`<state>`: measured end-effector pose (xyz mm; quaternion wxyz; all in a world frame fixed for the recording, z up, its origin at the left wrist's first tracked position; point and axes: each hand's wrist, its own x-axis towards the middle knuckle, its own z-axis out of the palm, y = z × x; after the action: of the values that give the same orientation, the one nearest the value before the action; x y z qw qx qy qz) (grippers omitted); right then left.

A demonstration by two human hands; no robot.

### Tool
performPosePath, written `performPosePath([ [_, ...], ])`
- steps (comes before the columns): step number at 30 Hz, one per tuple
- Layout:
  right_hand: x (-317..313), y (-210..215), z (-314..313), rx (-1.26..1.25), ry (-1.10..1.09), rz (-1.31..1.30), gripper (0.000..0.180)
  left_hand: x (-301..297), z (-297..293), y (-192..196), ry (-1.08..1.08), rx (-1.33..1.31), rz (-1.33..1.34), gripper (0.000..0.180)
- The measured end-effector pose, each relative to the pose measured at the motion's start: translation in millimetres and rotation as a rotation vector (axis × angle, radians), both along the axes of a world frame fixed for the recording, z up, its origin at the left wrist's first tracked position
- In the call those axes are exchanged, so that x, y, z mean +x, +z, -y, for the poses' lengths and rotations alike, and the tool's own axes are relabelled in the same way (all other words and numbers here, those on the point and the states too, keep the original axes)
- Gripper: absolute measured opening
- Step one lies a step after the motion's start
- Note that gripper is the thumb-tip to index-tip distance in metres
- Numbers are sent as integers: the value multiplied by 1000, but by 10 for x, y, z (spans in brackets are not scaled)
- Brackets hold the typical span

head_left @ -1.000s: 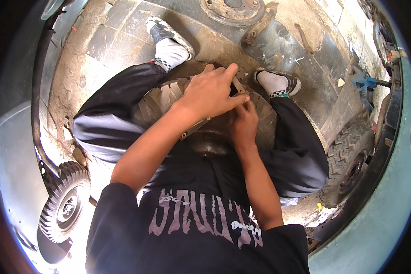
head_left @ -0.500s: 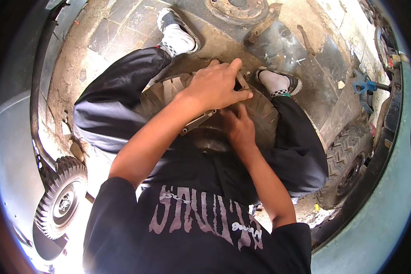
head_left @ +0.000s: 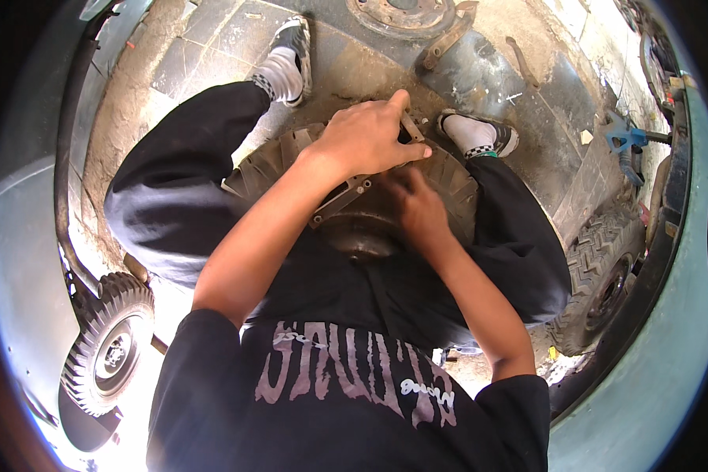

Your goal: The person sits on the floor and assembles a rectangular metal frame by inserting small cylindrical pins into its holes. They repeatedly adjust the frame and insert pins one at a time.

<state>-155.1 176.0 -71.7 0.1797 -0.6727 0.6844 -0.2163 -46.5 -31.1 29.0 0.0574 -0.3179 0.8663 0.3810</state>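
the tiled floor (head_left: 126,110), dusty and cracked, carries everything here; its open room is narrow, hemmed by a pale vehicle body along the left edge and another curved body along the right edge. the person sits on it with legs in dark trousers spread wide, one shoe (head_left: 289,55) toward the far left of the floor and the other shoe (head_left: 480,134) toward the far right, so the space between the knees is the only working room.

in that space lies a knobby tyre (head_left: 271,161) on its side, hub upward, filling the gap from thigh to thigh with almost no bare floor at either flank. a second treaded wheel (head_left: 106,354) stands at the near left edge of the floor, and a third wheel (head_left: 598,287) leans at the near right edge. a rusty round disc (head_left: 401,12) lies at the far edge, well apart from the tyre.

across the tyre's hub sits a flat metal bracket (head_left: 342,198), its long axis running from near left to far right, its far end pointing toward the right shoe.

the left hand (head_left: 366,141) lies over the bracket's far end, fingers bent down onto it with the forefinger stretched outward. the right hand (head_left: 417,208) is pressed against the hub just beside the bracket, fingers curled; whether they grip anything cannot be told.
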Motion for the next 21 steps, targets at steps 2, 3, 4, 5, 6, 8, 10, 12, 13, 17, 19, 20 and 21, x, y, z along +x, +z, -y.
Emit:
performPosePath([
  [2, -102, 19, 122, 62, -170, -52, 57, 9, -10, 9, 15, -17, 7, 101],
  [3, -117, 40, 172, 95, -254, -76, 58, 14, -4, 31, 8, -5, 25, 103],
  [4, -28, 25, 124, 64, -187, -43, 57, 14, 12, 67, 1, 7, 43, 105],
  [5, 93, -2, 22, 33, -134, -20, 56, -32, 29, 93, -20, 17, 51, 107],
  [6, 182, -48, -46, -2, -73, 1, 55, -40, 32, 56, -18, 10, 19, 108],
  [8, 135, -62, -18, 1, -103, -34, 53, 1, 20, -73, -9, 0, -37, 108],
  [10, -80, 85, 148, 70, -221, -42, 52, -39, 58, 58, -18, 27, 24, 106],
  [12, 93, -28, 22, 41, -192, -8, 54, -66, 48, 76, -33, 42, 45, 105],
  [13, 152, -84, -10, 21, -175, 9, 55, -62, 40, 12, -35, 37, 36, 104],
  [17, -52, 99, 158, 128, -263, 7, 50, -12, 12, -56, 4, -45, 6, 100],
  [19, 116, 38, 64, 141, -303, 14, 51, -68, -9, -37, -26, -24, 27, 101],
  [20, 166, 0, 74, 131, -317, 14, 52, -106, 34, 1, -34, -31, 32, 101],
  [21, 229, 2, -8, 106, -184, 111, 54, -83, 36, -20, -21, -49, 1, 101],
])
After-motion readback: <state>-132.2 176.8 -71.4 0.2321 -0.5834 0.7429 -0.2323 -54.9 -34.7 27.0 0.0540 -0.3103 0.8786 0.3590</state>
